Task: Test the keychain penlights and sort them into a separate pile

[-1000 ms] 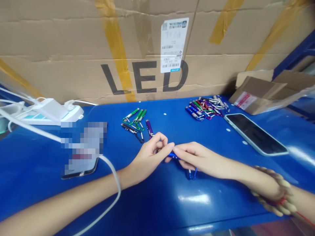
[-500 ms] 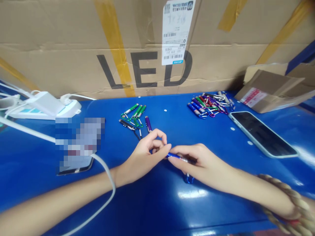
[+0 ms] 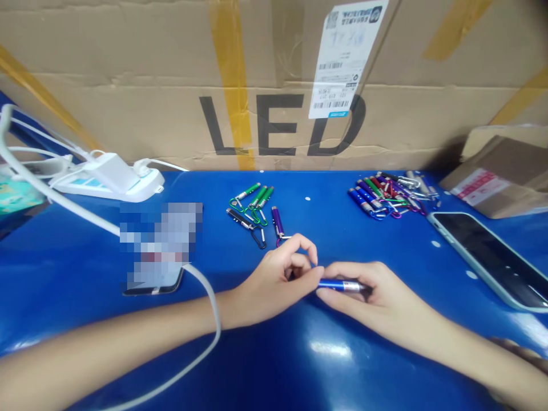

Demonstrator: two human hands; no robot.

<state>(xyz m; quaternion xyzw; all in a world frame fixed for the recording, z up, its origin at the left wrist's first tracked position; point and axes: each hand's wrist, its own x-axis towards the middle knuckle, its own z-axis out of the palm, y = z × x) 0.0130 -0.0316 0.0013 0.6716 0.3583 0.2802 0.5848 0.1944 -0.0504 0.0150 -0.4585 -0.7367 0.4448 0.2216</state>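
My right hand point(image 3: 377, 291) grips a small blue keychain flashlight point(image 3: 340, 284) lying almost level over the blue table point(image 3: 299, 365). My left hand point(image 3: 282, 277) pinches that flashlight's left tip with thumb and forefinger. Just beyond my left hand lie a few green, black and purple keychain flashlights point(image 3: 257, 208). A pile of several coloured keychain flashlights point(image 3: 387, 194) sits at the back right.
A big cardboard box marked LED point(image 3: 278, 85) walls off the back. A white power strip point(image 3: 109, 180) with cables is at the left, a blurred phone point(image 3: 158, 251) with a white cable beside it. Another phone point(image 3: 492, 257) and a small carton point(image 3: 500, 177) lie right.
The view has shifted, so everything sits further right. Both hands stay together on the blue flashlight; more of its silver and blue barrel shows, and its carabiner is out of sight.
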